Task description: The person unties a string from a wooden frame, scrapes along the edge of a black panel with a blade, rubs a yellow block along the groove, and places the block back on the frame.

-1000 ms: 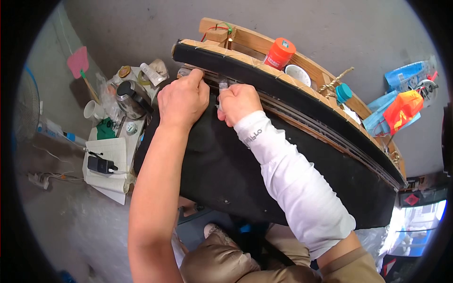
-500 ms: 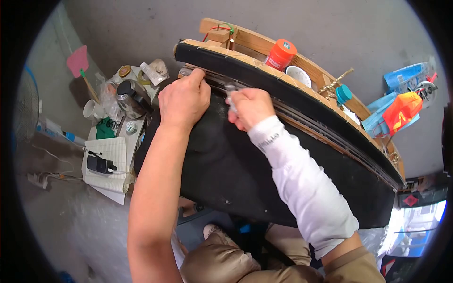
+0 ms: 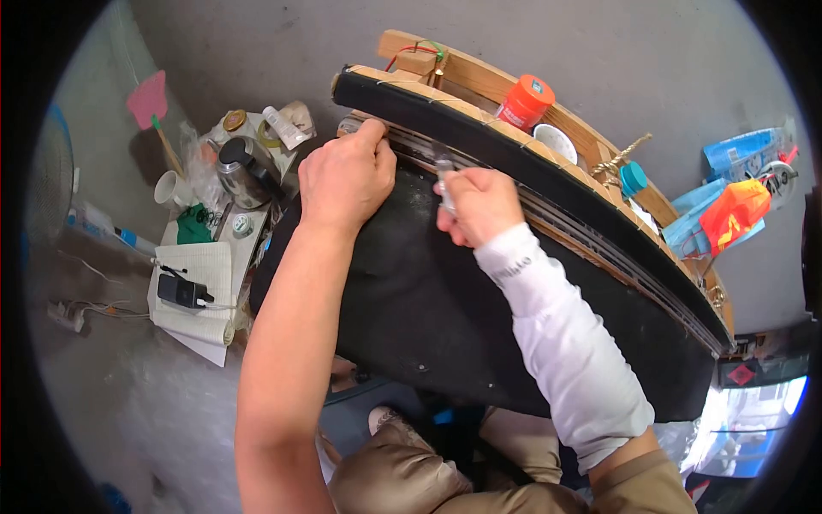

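Observation:
My left hand (image 3: pixel 349 180) is closed over the left end of the long thin strips (image 3: pixel 411 147), its fingertips mostly hidden. The strips lie side by side along the foot of a curved, black-padded wooden rail (image 3: pixel 462 124). In my right hand (image 3: pixel 486 204) is a slim tool with a clear handle (image 3: pixel 445 176), perhaps a utility knife. Its dark tip points up at the strips, slightly blurred. Black cloth (image 3: pixel 411 283) covers the work surface below both hands, with pale dust on it near the tool.
On the wooden frame behind the rail stand a red-lidded jar (image 3: pixel 526 101), a white cup (image 3: pixel 556 144) and a teal-capped bottle (image 3: pixel 632 178). To the left, a side table holds a kettle (image 3: pixel 248 174), a notebook (image 3: pixel 201 265) and a black charger (image 3: pixel 181 291).
My right hand and the tool have moved a little to the right along the strips. My left hand stays at their left end, and the whole view has shifted slightly.

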### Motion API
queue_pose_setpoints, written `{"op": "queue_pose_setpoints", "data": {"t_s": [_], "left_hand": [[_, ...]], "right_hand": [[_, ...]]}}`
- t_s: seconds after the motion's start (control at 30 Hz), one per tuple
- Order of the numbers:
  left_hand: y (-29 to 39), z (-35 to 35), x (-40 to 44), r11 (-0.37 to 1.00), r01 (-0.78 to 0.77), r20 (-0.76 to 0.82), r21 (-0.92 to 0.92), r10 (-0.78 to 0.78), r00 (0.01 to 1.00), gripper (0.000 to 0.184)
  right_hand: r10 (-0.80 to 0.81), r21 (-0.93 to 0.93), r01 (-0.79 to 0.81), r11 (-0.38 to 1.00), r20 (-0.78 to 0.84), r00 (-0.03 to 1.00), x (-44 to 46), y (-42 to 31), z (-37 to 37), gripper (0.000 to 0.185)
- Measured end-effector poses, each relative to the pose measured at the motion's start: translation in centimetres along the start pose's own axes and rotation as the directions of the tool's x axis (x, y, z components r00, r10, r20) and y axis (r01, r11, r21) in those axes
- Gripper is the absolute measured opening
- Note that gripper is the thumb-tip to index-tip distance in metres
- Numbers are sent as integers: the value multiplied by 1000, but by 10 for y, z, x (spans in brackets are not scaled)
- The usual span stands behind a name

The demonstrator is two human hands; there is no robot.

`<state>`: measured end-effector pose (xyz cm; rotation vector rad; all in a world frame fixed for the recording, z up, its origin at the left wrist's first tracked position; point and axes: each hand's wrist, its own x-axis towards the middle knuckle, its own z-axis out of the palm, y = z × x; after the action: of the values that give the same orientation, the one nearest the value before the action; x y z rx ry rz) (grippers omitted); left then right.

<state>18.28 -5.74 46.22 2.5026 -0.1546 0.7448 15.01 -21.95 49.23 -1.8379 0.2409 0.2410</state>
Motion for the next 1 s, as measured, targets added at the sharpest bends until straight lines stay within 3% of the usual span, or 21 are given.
{"op": "queue_pose_setpoints", "data": {"t_s": [0.2,0.3,0.5,0.8,1.0], "left_hand": [[3,-2,1,1000,11,30,0,-11,999,15],[4,-6,1,997,71,91,-4,-71,993,16],[-2,0,0,1000,19,35,-6,-19,999,16],[6,-6,2,998,69,94,-5,-68,993,17],[2,-6,1,998,58,68,-36,-55,996,18]], "right_hand": [[-41,-76,43,996,25,999,14,-8,25,29],[27,-94,-25,995,19,999,16,-17,34,31],[5,-7,-5,1000,0,1000,-5,3,-5,30],[-36,-149,36,988,0,999,12,-8,18,31],[-5,-61,5,998,0,1000,0,-2,5,30]]}}
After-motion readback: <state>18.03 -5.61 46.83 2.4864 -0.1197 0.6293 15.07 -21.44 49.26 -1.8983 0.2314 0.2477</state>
